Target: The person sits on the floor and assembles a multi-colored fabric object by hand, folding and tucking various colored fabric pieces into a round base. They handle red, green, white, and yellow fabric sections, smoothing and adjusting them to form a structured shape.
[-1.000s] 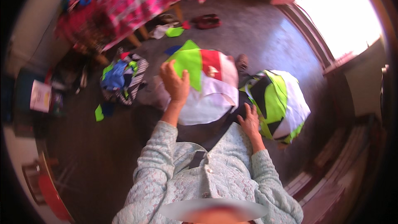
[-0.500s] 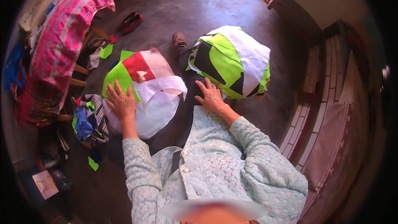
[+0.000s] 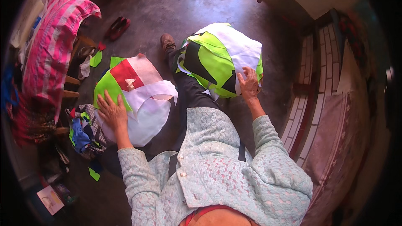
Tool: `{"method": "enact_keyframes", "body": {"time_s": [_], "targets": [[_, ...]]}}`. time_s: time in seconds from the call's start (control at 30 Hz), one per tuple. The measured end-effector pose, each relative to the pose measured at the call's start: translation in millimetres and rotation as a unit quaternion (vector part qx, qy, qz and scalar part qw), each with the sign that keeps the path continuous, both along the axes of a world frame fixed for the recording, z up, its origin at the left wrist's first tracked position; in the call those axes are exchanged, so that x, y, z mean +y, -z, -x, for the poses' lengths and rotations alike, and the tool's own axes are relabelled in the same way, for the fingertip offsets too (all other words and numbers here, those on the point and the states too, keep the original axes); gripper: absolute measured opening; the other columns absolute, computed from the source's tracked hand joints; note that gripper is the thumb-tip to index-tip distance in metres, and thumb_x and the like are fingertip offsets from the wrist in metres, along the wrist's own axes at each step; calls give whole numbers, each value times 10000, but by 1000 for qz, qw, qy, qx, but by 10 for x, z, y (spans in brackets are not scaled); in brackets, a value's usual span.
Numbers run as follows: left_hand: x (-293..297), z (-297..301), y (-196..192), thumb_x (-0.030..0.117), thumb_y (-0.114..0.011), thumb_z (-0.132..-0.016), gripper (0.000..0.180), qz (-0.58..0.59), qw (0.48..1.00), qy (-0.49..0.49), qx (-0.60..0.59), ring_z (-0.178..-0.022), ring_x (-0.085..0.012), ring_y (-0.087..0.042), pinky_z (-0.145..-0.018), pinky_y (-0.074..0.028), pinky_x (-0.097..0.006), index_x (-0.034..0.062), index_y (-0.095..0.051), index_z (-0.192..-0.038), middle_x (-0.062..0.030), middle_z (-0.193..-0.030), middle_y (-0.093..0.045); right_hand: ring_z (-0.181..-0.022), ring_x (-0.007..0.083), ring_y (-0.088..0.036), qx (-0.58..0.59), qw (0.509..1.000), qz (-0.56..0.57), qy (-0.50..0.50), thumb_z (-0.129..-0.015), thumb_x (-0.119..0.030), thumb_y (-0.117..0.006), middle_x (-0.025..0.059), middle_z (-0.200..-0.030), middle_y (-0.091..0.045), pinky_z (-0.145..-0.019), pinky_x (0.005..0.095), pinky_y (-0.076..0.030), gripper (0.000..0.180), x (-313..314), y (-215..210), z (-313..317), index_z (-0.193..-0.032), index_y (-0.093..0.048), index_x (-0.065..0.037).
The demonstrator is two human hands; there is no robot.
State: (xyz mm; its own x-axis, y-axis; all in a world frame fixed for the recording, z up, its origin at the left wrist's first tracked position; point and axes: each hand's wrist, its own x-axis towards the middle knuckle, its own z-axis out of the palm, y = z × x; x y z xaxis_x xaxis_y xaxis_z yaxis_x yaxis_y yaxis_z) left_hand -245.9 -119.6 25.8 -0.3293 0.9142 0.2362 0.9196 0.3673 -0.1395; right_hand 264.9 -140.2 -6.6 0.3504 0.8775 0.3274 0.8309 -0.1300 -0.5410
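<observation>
You have two heaps of cut cloth on the floor, one on each side of your outstretched leg (image 3: 188,92). Left of the leg lies the flat stack of white, red and green pieces (image 3: 138,100); right of it, the mound of lime, white and black pieces (image 3: 217,58). Bare floor (image 3: 167,8) opens beyond both. Your left hand (image 3: 112,113) lies flat, fingers spread, on the stack's near-left edge. Your right hand (image 3: 249,84) rests loosely open on the mound's near-right side, gripping nothing.

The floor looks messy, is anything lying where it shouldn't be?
Yes. Small green fabric scraps lie loose on the floor, away from the cloth pile under the left hand, and clothes sit crumpled beside it.
</observation>
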Motion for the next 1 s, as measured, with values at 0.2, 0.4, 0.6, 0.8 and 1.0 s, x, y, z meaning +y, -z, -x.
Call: {"method": "enact_keyframes", "body": {"time_s": [0.2, 0.4, 0.6, 0.8, 1.0], "targets": [[-20, -6, -8, 566, -399, -965, 661, -23, 1000, 10, -5, -1422, -326, -288, -1104, -268, -543, 154, -344, -1479, -167, -1528, -315, -1063, 299, -530, -148, 987, 25, 51, -680, -263, -808, 87, -1116, -559, -888, 418, -441, 494, 22, 121, 113, -1082, -570, -100], [-29, -38, -74, 568, -374, -974, 668, -2, 1000, -2, -11, -1428, -324, -282, -1121, -249, -527, 164, -313, -1502, -162, -1546, -292, -1032, 292, -554, -228, 973, 23, 25, -686, -246, -775, 88, -1078, -566, -853, 417, -464, 348, 55, 140, 131, -934, -585, -92], [-13, -54, -39, 567, -425, -954, 665, -49, 998, 23, -11, -1397, -336, -331, -1091, -291, -547, 151, -367, -1469, -171, -1517, -336, -945, 307, -592, -248, 968, 23, 23, -700, -211, -736, 103, -1015, -575, -795, 432, -502, 249, 93, 214, 53, -854, -597, -74], [-12, -66, -68, 566, -432, -952, 664, -52, 998, 19, -12, -1394, -334, -336, -1091, -292, -547, 151, -368, -1466, -170, -1513, -336, -944, 306, -590, -259, 963, 67, 25, -706, -186, -721, 105, -1009, -570, -788, 430, -502, 206, 112, 160, 129, -830, -605, -69], [-24, -44, -52, 559, -441, -949, 657, -53, 998, 22, -4, -1391, -332, -340, -1091, -290, -549, 152, -374, -1460, -171, -1508, -343, -922, 299, -609, -175, 983, 36, 34, -752, -197, -682, 106, -982, -609, -779, 432, -499, 157, 110, 181, 4, -801, -625, -59]]}}
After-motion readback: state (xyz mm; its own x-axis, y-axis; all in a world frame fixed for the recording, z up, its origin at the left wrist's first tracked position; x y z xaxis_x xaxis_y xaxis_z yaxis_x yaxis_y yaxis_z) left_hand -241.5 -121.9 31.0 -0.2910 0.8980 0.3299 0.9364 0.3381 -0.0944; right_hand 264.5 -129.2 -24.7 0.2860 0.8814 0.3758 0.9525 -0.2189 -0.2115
